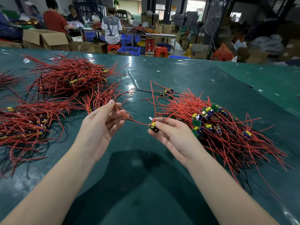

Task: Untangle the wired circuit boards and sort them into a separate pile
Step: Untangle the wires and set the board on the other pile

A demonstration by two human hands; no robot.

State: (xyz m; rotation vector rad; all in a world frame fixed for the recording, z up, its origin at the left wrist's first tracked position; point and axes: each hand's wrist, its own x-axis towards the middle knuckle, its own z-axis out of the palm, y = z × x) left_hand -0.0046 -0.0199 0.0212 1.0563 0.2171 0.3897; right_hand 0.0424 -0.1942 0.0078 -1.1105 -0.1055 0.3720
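Board: one small circuit board (153, 126) with a yellow part, pinched by my right hand (172, 135) above the green surface (178, 75), between the piles.
Right fingers: thumb and forefinger narrow, closed on the board; the other fingers curl loosely beneath it.
Red wire: a lead (129, 118) runs from the board up and left to my left hand (103, 122).
Left fingers: thumb and forefinger tips pinch the wire near its end; the remaining fingers are half curled, holding nothing else.
Other leads: a second red wire and a black one rise from the board toward the right pile.
Right pile: a tangle (224, 127) of red and black wires with green boards, yellow and blue parts showing, just beside my right hand.
Left piles: a heap (68, 75) of red wires at the far left, and another (24, 124) nearer me, well apart from the right pile.
Stray boards: a few (168, 92) lie on the surface beyond the right pile.
Background: people (112, 28) work at tables among cardboard boxes, blue crates and red stools.
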